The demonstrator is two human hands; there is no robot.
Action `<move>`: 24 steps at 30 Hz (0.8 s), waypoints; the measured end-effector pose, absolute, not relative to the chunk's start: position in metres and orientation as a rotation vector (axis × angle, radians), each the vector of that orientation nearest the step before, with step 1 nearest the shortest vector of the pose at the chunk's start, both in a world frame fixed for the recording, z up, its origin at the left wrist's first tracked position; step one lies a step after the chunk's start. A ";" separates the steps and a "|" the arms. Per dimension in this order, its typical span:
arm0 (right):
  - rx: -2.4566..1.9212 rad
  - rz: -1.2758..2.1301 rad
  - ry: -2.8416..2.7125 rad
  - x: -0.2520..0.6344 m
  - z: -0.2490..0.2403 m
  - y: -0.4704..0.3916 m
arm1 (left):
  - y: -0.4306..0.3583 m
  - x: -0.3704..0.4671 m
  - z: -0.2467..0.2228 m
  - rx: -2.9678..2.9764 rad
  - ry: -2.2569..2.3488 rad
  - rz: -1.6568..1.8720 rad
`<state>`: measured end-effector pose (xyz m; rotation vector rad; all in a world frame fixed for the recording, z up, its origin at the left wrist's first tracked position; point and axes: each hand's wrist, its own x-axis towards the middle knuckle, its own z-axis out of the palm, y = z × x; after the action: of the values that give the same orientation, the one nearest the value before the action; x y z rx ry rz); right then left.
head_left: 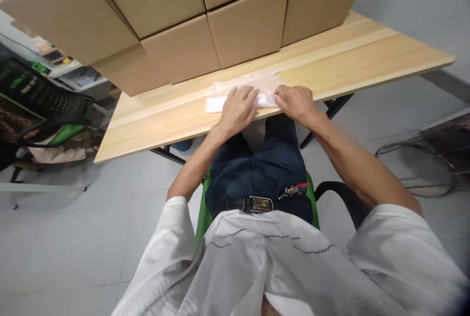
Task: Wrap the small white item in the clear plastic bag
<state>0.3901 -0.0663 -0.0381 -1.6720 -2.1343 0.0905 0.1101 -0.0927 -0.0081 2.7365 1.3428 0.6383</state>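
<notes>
A thin, whitish, partly see-through plastic packet [216, 104] lies flat on the light wooden table [157, 120], close to its front edge. My left hand [239, 105] rests on top of the packet, its fingers lying flat over the middle. At the packet's right end, my right hand [294, 101] has its fingers curled and pinched on the plastic's edge. What is inside the packet is too unclear to tell.
Stacked cardboard boxes [246, 24] stand along the table's back. A green and black chair [44, 105] is at the far left, near a white shelf [81, 81]. Coiled cables [414, 147] lie at the right. Keys [292, 191] hang at my belt.
</notes>
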 end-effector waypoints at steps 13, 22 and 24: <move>-1.580 0.261 -2.072 0.400 -0.020 -0.056 | -0.085 0.125 -0.022 2.711 1.343 0.539; -1.544 0.266 -2.110 0.404 -0.012 -0.057 | -0.069 0.131 -0.032 2.728 1.264 0.579; -1.544 0.280 -2.113 0.406 -0.012 -0.058 | -0.068 0.131 -0.032 2.706 1.277 0.561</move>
<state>0.4058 -0.0579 -0.0115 -1.5442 -2.1128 0.2803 0.1309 -0.0677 -0.0320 2.7063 1.2774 0.5610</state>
